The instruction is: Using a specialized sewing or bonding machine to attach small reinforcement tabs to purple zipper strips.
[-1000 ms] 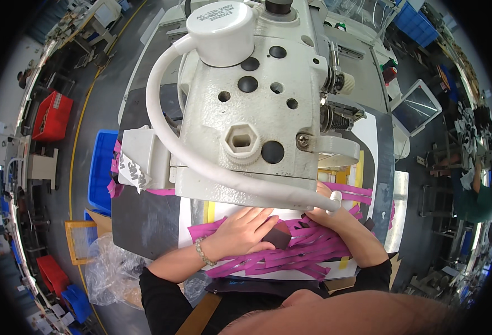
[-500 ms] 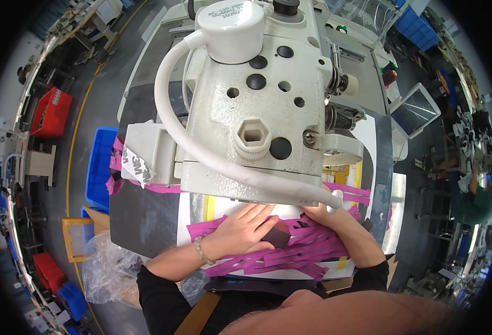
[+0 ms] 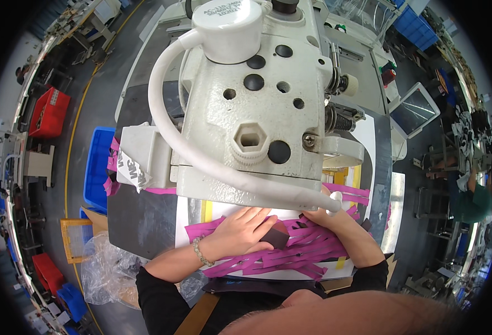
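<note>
My left hand (image 3: 245,230) lies with its fingers stretched forward on the work under the head of a white sewing machine (image 3: 246,123). Between its thumb and forefinger shows a dark brown angular piece (image 3: 275,237); a firm hold on it cannot be made out. Magenta fabric strips (image 3: 290,257), which look like zipper tapes, spread in a loose heap around and between my hands. On the far side of that heap, my right hand (image 3: 319,216) reaches in beneath the machine's edge. Its fingertips are hidden by the machine head and white hose (image 3: 212,162).
A dark tabletop (image 3: 140,223) extends left of the machine. Beside it stand a blue bin (image 3: 97,167) and a clear plastic bag (image 3: 109,268). A tilted screen (image 3: 416,110) is at right. Further right, a person in green (image 3: 472,201) is near other benches.
The machine has shifted slightly left in the picture as the view moved. Both hands keep nearly the same pose and place on the work.
</note>
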Demonstrator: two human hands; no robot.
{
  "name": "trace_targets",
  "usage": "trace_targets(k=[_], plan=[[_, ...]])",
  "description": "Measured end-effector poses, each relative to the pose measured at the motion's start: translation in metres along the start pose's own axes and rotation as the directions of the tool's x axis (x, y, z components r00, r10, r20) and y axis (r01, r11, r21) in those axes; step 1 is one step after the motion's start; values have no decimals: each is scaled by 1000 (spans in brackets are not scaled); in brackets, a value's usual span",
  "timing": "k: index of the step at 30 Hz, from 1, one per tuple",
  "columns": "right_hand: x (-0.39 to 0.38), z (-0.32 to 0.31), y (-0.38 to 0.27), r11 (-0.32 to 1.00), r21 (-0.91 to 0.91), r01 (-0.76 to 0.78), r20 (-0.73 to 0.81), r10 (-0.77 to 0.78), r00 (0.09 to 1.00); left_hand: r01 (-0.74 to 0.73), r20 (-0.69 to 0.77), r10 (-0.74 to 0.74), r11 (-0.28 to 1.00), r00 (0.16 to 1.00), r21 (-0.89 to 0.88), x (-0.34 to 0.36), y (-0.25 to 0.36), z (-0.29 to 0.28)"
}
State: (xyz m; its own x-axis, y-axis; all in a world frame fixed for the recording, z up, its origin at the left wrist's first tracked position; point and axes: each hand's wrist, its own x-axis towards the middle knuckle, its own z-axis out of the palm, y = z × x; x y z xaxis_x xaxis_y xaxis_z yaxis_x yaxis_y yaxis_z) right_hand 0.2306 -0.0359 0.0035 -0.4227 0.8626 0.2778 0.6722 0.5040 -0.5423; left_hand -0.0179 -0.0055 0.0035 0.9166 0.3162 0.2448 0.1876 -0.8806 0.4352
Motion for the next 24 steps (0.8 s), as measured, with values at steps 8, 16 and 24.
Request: trace_targets(k=[8, 16, 24], plan=[[1, 1, 2, 1000, 26, 1, 21, -1, 1000, 23, 4, -23, 1000, 1000, 5, -1, 2, 0], [0, 1, 7, 998, 55, 22, 31, -24, 999, 34, -37, -32, 996, 999, 82, 5, 5, 0], [2, -1, 4, 1000, 24, 18, 5, -19, 1000, 40, -48, -39, 999, 998, 36, 3, 3, 2]])
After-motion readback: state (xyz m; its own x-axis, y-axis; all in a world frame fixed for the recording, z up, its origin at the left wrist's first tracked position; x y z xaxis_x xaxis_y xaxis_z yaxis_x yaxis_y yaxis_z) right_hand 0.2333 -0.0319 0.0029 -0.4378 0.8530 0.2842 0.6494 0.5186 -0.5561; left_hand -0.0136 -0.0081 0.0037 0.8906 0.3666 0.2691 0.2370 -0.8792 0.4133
